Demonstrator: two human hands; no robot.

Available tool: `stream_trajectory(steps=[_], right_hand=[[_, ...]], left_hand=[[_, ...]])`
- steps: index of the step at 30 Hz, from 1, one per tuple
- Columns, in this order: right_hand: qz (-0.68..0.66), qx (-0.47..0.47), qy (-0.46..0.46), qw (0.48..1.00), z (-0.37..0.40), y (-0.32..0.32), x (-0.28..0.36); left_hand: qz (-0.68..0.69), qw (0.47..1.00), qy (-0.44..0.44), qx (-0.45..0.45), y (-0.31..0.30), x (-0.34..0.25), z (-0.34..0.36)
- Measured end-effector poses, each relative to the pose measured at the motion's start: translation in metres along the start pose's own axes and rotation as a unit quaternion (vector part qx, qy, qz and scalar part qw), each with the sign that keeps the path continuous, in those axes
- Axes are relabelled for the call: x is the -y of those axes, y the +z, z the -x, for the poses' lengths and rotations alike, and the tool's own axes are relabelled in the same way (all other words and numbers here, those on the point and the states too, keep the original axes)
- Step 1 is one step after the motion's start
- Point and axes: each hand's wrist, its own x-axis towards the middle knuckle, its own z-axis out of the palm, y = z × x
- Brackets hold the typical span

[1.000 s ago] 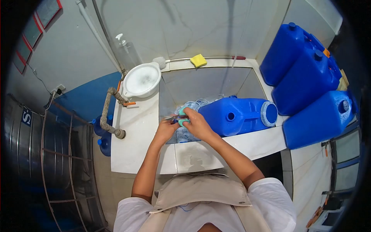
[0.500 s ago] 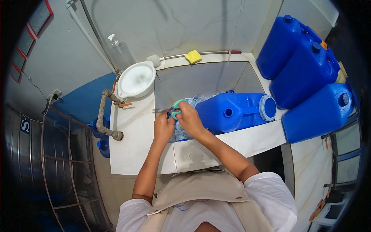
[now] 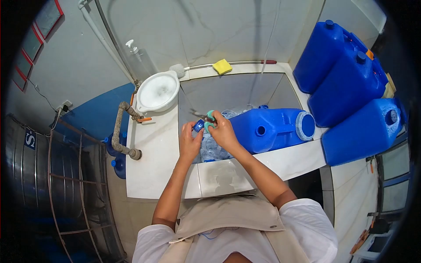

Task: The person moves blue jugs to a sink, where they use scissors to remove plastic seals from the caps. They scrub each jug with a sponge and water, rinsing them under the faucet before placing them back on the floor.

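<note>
Between the fingertips of my left hand [image 3: 189, 143] is a small blue bottle cap [image 3: 198, 126]. My right hand [image 3: 224, 134] grips a pair of scissors [image 3: 210, 115] by its teal handles, the dark blades pointing left just past the cap. Both hands are over the near-left part of the sink [image 3: 228, 83]. Below them lies a heap of clear plastic strips or rings [image 3: 213, 150]. A large blue jerrycan [image 3: 250, 131] rests on its side in the sink, just right of my right hand, its small spout uncapped and a wide cap at its right end.
Several blue jerrycans [image 3: 344, 83] stand along the right counter. A white basin [image 3: 154, 105] of sudsy water sits left of the sink, near a pump bottle [image 3: 139, 59]. A yellow sponge [image 3: 222, 66] and a long-handled brush [image 3: 177, 70] lie along the back ledge. Pipes [image 3: 117, 131] rise at the left.
My hands have moved slightly apart. The blue cap in my left hand now shows clearly, and the scissors have shifted right, with their blades in plainer view.
</note>
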Motion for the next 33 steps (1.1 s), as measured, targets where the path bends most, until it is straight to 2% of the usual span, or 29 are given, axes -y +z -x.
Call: stream_trajectory(steps=[1,2,3,4,5,6,7,8,10,14,16,18,20,22,25,28,31,33], right_hand=[[0.067,0.004,-0.008,0.998,0.000,-0.002,0.009],[0.067,0.004,-0.009,0.998,0.000,-0.001,0.007],[0.137,0.000,-0.096,0.986,0.001,0.002,0.005],[0.206,-0.004,-0.181,0.962,0.002,0.006,0.007],[0.205,-0.003,-0.182,0.962,0.002,0.008,0.010],[0.143,-0.021,-0.110,0.983,0.002,0.010,0.012],[0.078,-0.039,-0.037,0.995,0.001,0.012,0.015],[0.077,-0.039,-0.038,0.996,-0.001,0.012,0.015],[-0.006,-0.087,0.096,0.992,-0.007,0.012,0.014],[-0.097,-0.099,0.132,0.981,-0.008,0.013,0.005],[0.018,-0.063,0.026,0.997,-0.002,0.012,0.011],[0.055,-0.030,0.021,0.998,-0.001,0.005,0.020],[0.092,0.003,0.014,0.996,-0.001,0.004,0.021],[0.141,0.017,-0.066,0.988,0.000,0.005,0.022],[0.121,-0.007,-0.047,0.992,0.004,0.007,0.027],[0.132,-0.009,-0.056,0.990,0.004,0.006,0.024],[0.172,-0.011,-0.068,0.983,0.004,0.005,0.018],[0.173,-0.044,-0.095,0.979,0.001,0.010,0.008]], left_hand=[[0.000,1.000,0.001,0.000,0.001,-0.001,-0.002],[-0.064,0.996,0.059,-0.008,0.002,-0.002,-0.004],[-0.128,0.985,0.117,-0.016,0.003,-0.002,-0.007],[-0.129,0.985,0.117,-0.017,0.002,-0.001,-0.009],[-0.147,0.986,0.076,0.034,0.002,0.000,-0.012],[-0.165,0.982,0.034,0.084,0.002,0.000,-0.014],[-0.166,0.982,0.035,0.084,0.000,-0.005,-0.015],[-0.157,0.985,0.040,0.059,-0.002,-0.011,-0.015],[-0.148,0.987,0.044,0.035,-0.003,-0.015,-0.013],[-0.121,0.991,0.059,0.014,0.000,-0.012,-0.008],[-0.106,0.993,0.051,0.006,0.000,-0.011,-0.010],[-0.131,0.989,0.055,-0.033,0.000,-0.010,-0.010],[-0.170,0.983,0.075,-0.006,-0.002,-0.001,-0.012],[-0.208,0.973,0.098,0.023,-0.003,-0.006,-0.015],[-0.236,0.960,0.149,-0.019,0.000,-0.020,-0.015],[-0.224,0.966,0.118,0.044,0.004,-0.012,-0.013],[-0.216,0.966,0.140,0.009,0.006,-0.015,-0.009],[-0.204,0.974,0.097,0.006,0.006,-0.022,-0.011]])
